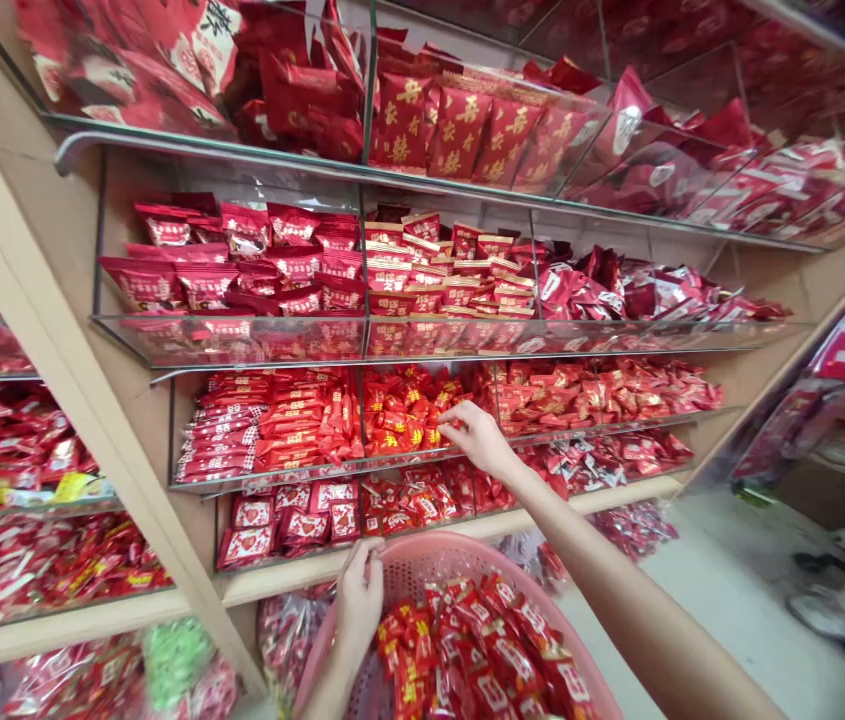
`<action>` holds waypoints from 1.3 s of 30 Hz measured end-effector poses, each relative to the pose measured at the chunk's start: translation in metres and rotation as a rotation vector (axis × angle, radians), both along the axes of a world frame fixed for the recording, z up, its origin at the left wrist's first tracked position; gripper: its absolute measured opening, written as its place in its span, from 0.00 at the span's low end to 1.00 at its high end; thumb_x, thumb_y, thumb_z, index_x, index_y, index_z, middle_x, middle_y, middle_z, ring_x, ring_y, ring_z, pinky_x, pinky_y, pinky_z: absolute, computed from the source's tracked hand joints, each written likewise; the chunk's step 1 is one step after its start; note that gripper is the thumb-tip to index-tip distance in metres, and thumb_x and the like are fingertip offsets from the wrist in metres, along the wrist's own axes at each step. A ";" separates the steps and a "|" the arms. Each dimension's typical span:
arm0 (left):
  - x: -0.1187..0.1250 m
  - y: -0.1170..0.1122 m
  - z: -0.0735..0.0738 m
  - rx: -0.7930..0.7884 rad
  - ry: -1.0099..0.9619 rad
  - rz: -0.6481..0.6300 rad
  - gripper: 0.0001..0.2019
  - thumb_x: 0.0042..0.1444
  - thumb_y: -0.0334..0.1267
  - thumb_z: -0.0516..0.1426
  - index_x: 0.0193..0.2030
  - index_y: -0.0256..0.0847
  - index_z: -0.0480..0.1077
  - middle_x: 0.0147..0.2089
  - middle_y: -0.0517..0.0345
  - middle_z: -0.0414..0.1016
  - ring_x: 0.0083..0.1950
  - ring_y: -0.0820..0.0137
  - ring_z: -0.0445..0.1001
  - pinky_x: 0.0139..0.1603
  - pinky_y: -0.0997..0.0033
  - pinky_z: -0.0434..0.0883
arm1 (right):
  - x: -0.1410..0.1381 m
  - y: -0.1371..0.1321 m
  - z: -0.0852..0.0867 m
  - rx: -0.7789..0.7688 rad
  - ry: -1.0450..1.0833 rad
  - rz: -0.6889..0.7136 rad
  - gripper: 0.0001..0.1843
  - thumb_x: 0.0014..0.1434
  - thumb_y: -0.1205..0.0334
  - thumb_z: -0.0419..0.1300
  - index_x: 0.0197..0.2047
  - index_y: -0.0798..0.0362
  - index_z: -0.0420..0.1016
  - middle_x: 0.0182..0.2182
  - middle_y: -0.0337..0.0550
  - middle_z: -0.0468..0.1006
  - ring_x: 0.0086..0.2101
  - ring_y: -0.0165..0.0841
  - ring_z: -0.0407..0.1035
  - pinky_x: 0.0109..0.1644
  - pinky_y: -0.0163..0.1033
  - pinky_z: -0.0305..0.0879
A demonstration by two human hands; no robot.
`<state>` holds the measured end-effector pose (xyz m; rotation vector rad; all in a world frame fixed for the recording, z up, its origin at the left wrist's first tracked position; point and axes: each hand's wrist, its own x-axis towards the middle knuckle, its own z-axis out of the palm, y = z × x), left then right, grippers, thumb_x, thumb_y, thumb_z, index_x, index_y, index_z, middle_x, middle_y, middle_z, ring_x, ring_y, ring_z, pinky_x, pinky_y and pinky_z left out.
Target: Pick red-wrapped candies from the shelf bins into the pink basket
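Note:
My left hand (359, 598) grips the far rim of a pink plastic basket (422, 556) that holds several small red-and-yellow wrapped candies (478, 650). My right hand (476, 436) reaches up into the middle bin of a clear acrylic shelf (422, 455), its fingers pinched among the same red-and-yellow candies (399, 415). What the fingers hold, if anything, is hidden.
Tiered clear bins of red packets fill the wooden shelving (69, 370) above, left and right. Bagged sweets (287, 630) sit on the floor under the lowest shelf. A pale floor (737, 600) opens to the right, with another person's shoe (812, 605) there.

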<state>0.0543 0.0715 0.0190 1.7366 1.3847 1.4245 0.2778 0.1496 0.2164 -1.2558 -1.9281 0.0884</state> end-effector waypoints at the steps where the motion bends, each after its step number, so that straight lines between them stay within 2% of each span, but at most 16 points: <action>1: 0.000 0.000 0.000 0.000 0.000 0.002 0.11 0.56 0.37 0.48 0.39 0.40 0.70 0.40 0.53 0.75 0.44 0.66 0.73 0.47 0.65 0.69 | -0.001 0.001 -0.002 -0.002 0.017 0.009 0.06 0.56 0.62 0.59 0.36 0.53 0.75 0.30 0.39 0.69 0.28 0.28 0.63 0.36 0.35 0.60; 5: 0.000 0.000 0.000 -0.006 -0.008 -0.002 0.11 0.57 0.37 0.47 0.40 0.40 0.69 0.40 0.53 0.75 0.44 0.66 0.73 0.46 0.65 0.70 | -0.003 0.005 -0.009 -0.026 0.093 -0.001 0.07 0.55 0.59 0.59 0.34 0.52 0.76 0.30 0.40 0.69 0.28 0.29 0.63 0.36 0.36 0.60; 10: 0.000 -0.001 0.000 -0.012 -0.009 -0.005 0.11 0.57 0.37 0.47 0.40 0.40 0.69 0.41 0.52 0.75 0.44 0.66 0.73 0.46 0.65 0.70 | -0.002 0.007 -0.011 -0.036 0.124 0.013 0.06 0.55 0.61 0.59 0.31 0.52 0.77 0.31 0.41 0.69 0.33 0.32 0.65 0.38 0.37 0.60; 22: 0.000 -0.001 0.002 0.004 -0.006 0.007 0.11 0.56 0.37 0.48 0.40 0.40 0.70 0.40 0.53 0.75 0.43 0.66 0.74 0.45 0.65 0.70 | 0.001 0.000 -0.003 0.064 0.158 0.033 0.10 0.60 0.59 0.53 0.32 0.53 0.72 0.32 0.41 0.68 0.35 0.32 0.64 0.40 0.38 0.60; 26: 0.001 -0.002 0.003 0.005 -0.008 0.016 0.11 0.56 0.37 0.48 0.40 0.41 0.70 0.40 0.54 0.76 0.43 0.66 0.74 0.45 0.66 0.70 | 0.008 -0.015 0.008 0.129 0.183 0.012 0.10 0.60 0.59 0.53 0.32 0.53 0.71 0.33 0.43 0.68 0.36 0.32 0.64 0.40 0.38 0.61; 31: 0.001 -0.001 0.003 0.010 0.000 0.007 0.11 0.57 0.37 0.48 0.39 0.40 0.70 0.39 0.53 0.75 0.43 0.66 0.74 0.45 0.65 0.70 | 0.010 -0.057 0.017 0.208 0.252 -0.012 0.09 0.61 0.59 0.53 0.34 0.52 0.71 0.34 0.43 0.68 0.34 0.31 0.64 0.37 0.37 0.61; 33: 0.002 0.000 0.002 0.012 0.002 0.005 0.11 0.57 0.37 0.48 0.39 0.40 0.69 0.39 0.53 0.75 0.43 0.66 0.74 0.46 0.65 0.70 | 0.006 -0.075 0.012 0.183 0.262 -0.006 0.08 0.61 0.59 0.53 0.34 0.52 0.71 0.35 0.42 0.67 0.34 0.31 0.63 0.36 0.36 0.60; 35: 0.002 0.001 0.001 0.016 -0.005 0.006 0.11 0.56 0.36 0.48 0.39 0.40 0.69 0.39 0.53 0.75 0.43 0.67 0.73 0.46 0.65 0.69 | -0.001 -0.089 -0.001 0.103 0.253 0.038 0.08 0.62 0.60 0.52 0.34 0.51 0.70 0.35 0.42 0.67 0.35 0.31 0.63 0.37 0.36 0.60; 39: 0.003 0.001 0.002 0.025 -0.010 0.007 0.10 0.56 0.35 0.48 0.39 0.40 0.69 0.39 0.54 0.75 0.43 0.67 0.73 0.46 0.65 0.69 | -0.020 -0.102 -0.052 -0.170 0.179 0.202 0.09 0.63 0.61 0.50 0.33 0.52 0.69 0.35 0.42 0.67 0.38 0.31 0.64 0.42 0.36 0.60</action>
